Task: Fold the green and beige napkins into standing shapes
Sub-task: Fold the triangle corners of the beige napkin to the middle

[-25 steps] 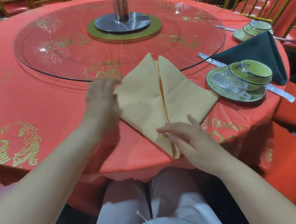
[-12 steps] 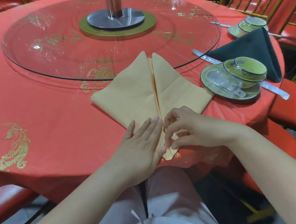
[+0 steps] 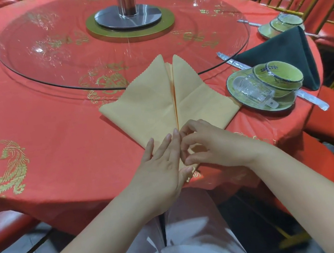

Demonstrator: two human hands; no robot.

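Note:
A beige napkin (image 3: 153,102) lies flat on the red tablecloth, folded into a kite with two flaps meeting along a centre seam and two points toward the glass turntable. My left hand (image 3: 161,166) rests flat with fingers spread on its near tip, left of the seam. My right hand (image 3: 206,148) pinches the same near tip between thumb and fingers, and the tip is partly hidden. A dark green napkin (image 3: 280,53) stands as a folded triangle at the right, behind a place setting.
A glass turntable (image 3: 50,78) on a steel post fills the table's middle. At the right lie a green plate (image 3: 288,102) with bowl, cup and glass, wrapped chopsticks (image 3: 314,101), and a second setting (image 3: 264,32) farther back. Gold chairs with red cushions ring the table.
My left hand left the napkin's left corner and came to its near tip beside my right hand. My right hand went from lying on the tip to pinching it. The camera view shifted slightly.

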